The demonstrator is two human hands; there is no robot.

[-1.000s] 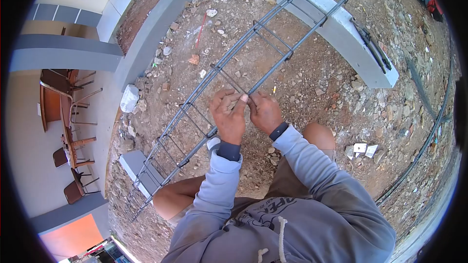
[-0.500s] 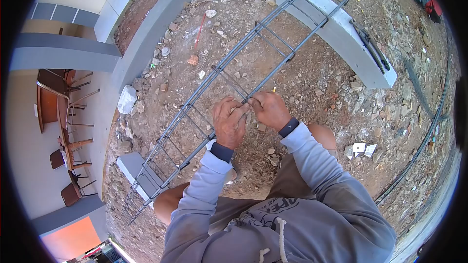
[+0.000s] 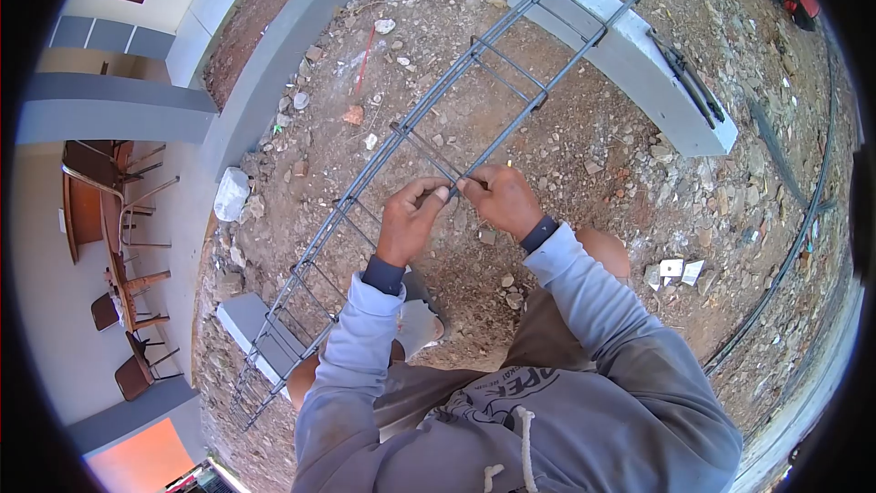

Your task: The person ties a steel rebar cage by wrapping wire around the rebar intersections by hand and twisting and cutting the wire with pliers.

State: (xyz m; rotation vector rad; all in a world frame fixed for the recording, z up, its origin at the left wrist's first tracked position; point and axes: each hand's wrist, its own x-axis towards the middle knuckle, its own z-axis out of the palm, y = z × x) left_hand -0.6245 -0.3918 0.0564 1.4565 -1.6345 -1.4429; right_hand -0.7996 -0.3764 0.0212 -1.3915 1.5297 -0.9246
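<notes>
Diagonally, the cage's near bar runs into left grip and right grip

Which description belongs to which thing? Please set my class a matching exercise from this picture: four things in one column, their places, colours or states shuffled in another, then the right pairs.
Things
1. Steel bar cage
2. Dark long-handled tool
3. Thin straight strip
4. Left hand

Descriptions
A. Red, lying on the ground
B. Fingertips at the metalwork, close to the right hand
C. Passing over two pale blocks
D. Lying on just one pale block

Right pairs: 1-C, 2-D, 3-A, 4-B.
</notes>
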